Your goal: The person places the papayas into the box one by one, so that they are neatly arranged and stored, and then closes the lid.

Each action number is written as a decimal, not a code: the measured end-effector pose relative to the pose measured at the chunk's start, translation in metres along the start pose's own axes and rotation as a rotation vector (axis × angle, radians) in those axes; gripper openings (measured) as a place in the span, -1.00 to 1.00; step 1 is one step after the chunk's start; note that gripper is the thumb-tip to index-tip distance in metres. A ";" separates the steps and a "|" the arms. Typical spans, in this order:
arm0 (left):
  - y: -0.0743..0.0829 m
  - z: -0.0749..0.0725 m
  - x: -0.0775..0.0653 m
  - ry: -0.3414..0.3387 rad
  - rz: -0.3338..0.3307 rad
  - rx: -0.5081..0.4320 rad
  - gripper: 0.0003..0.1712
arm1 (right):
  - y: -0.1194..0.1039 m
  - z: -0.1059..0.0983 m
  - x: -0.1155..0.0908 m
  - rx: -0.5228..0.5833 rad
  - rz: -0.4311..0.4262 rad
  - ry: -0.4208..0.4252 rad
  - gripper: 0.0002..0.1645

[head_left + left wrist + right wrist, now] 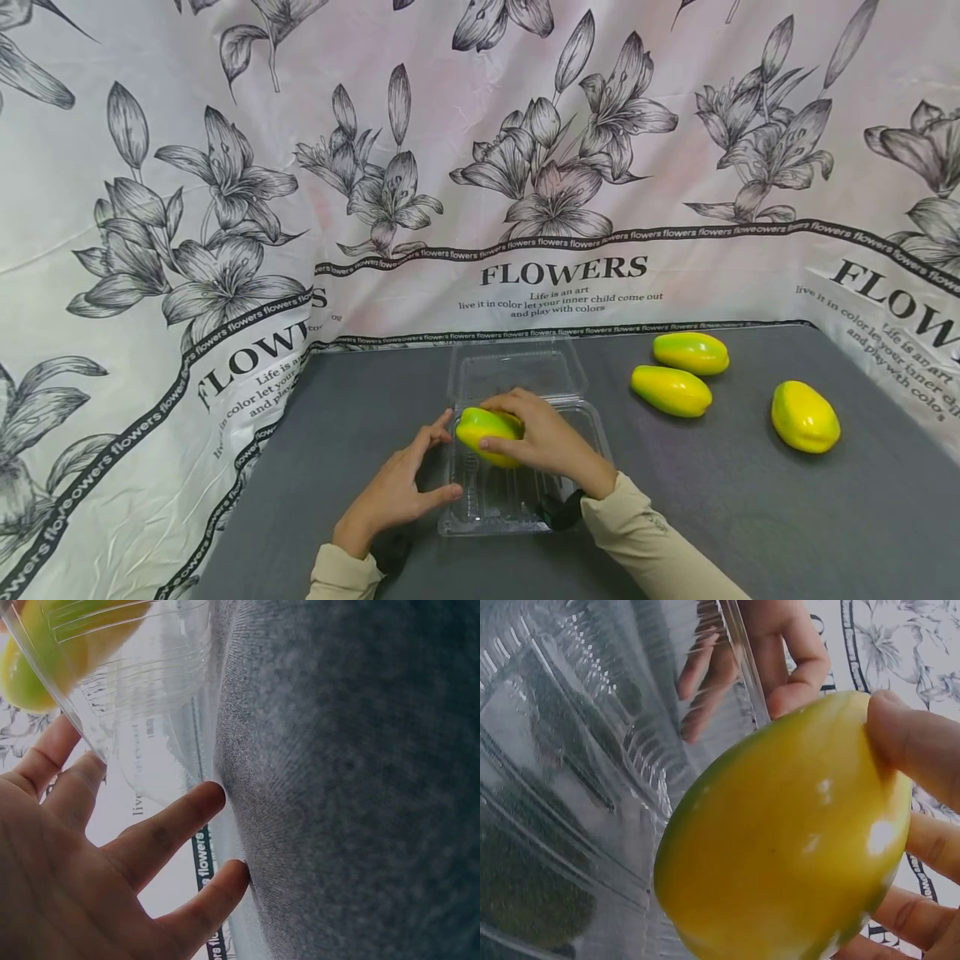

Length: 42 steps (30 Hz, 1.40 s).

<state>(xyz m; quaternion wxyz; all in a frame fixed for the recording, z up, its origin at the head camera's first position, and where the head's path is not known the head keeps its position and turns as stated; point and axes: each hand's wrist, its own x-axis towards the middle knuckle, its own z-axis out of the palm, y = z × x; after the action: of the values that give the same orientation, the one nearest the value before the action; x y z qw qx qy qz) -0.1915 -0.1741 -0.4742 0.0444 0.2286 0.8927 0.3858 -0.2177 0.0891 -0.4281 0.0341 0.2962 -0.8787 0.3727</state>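
My right hand point(536, 437) grips a yellow-green papaya point(480, 433) above the clear plastic clamshell container point(461, 521). In the right wrist view the fingers and thumb hold the smooth papaya point(780, 840) from one side, over the ribbed container base point(570, 765). With its fingers spread, my left hand point(401, 492) is at the container's left side and holds nothing. The left wrist view has the left hand point(97, 847) with fingertips against the table, beside the transparent wall point(150, 697). The container's lid point(517, 375) lies folded back, away from me.
To the right on the dark grey table point(720, 508) lie three more papayas: a far one point(690, 353), one just in front of it point(671, 391) and one farther right point(806, 417). A flower-printed curtain point(562, 283) borders the table at the back and sides.
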 end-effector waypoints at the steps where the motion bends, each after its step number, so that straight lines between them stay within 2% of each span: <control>1: 0.000 0.000 0.000 -0.001 0.001 0.000 0.13 | 0.000 0.001 0.000 -0.001 0.006 -0.003 -0.43; 15: 0.002 0.001 -0.001 -0.011 -0.005 -0.010 0.12 | 0.003 0.008 0.004 0.000 0.026 -0.066 -0.46; 22: 0.002 0.001 -0.002 -0.024 0.003 -0.023 -0.30 | 0.002 0.009 0.004 0.009 0.010 -0.057 -0.48; 26: 0.003 0.001 -0.002 -0.022 -0.001 -0.025 -0.15 | 0.001 0.011 0.005 0.006 0.008 -0.050 -0.49; 33: 0.003 0.000 -0.001 -0.018 -0.001 -0.016 -0.14 | 0.000 0.011 0.006 0.001 0.023 -0.041 -0.49; 37: 0.002 0.000 -0.001 -0.004 0.008 0.000 0.04 | -0.001 0.011 0.006 0.000 0.025 -0.042 -0.46; 42: 0.000 -0.002 -0.002 0.013 0.034 -0.001 -0.20 | -0.002 0.010 0.005 0.000 0.032 -0.041 -0.42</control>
<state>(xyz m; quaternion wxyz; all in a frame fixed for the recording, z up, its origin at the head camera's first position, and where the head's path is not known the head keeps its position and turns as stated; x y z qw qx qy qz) -0.1903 -0.1763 -0.4733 0.0321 0.2414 0.8887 0.3886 -0.2191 0.0792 -0.4328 0.0101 0.2900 -0.8839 0.3668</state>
